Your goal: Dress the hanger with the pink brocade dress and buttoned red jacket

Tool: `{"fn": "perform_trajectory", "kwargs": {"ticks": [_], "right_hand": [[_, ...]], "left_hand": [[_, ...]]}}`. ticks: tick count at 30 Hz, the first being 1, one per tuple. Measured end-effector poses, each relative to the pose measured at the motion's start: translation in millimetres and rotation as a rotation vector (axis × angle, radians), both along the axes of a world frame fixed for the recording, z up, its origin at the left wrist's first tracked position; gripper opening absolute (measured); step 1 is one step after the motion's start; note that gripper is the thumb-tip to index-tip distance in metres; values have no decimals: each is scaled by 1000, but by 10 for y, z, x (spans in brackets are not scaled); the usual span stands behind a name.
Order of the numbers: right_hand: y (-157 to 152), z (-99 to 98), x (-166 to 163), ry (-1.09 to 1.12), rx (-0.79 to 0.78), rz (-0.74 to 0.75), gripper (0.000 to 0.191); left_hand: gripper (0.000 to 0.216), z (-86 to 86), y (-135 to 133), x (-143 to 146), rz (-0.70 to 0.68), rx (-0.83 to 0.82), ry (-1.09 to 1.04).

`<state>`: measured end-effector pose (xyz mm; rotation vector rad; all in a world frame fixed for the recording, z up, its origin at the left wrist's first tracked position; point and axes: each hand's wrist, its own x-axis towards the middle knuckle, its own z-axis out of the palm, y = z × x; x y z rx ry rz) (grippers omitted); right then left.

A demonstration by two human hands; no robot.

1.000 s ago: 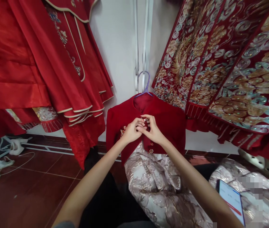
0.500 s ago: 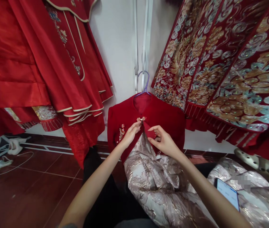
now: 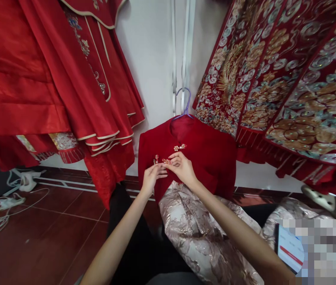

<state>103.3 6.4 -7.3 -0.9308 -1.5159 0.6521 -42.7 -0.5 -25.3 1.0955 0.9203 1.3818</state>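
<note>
A short red jacket point(image 3: 209, 154) hangs on a purple hanger point(image 3: 185, 103) against the white wall. Its top gold clasp point(image 3: 179, 147) is joined. My left hand point(image 3: 151, 177) and my right hand point(image 3: 181, 168) meet at the second gold clasp point(image 3: 162, 160) on the jacket's front, fingertips pinching the fabric edges and the clasp together. A pale pink and gold brocade skirt point(image 3: 197, 233) spreads below the jacket.
Red satin garments point(image 3: 52, 79) hang at the left. A heavily embroidered red and gold garment point(image 3: 280, 75) hangs at the right. A phone point(image 3: 289, 249) lies on the brocade at lower right. White cables and a plug point(image 3: 13, 190) lie on the brown tiled floor.
The jacket's lower front, held apart half a second ago, is now closed over. Both hands moved from the top clasp down and left to the second clasp.
</note>
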Motion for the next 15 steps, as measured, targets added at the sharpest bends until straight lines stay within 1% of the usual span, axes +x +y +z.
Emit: {"fn": "perform_trajectory", "kwargs": {"ticks": [2,4,5,6,9,15], "right_hand": [[41,-37,-17,-28,-3,-24,32],[66,-67,-25,-45,-11,-29,29],[74,-77,-27,-53,-14,-30,28],[79,-83,-27,-62,-14,-32,28],[81,-78,-24,-95,-17,-20,28],[47,-45,-10,-130,-41,11,24]], "left_hand": [[29,-14,60,-115,130,109,129],[24,-48,155,-199,264,206,223],[24,-68,206,-226,297,235,252],[26,-88,255,-245,295,249,274],[31,-122,365,-256,211,248,303],[27,-76,442,-240,145,143,274]]}}
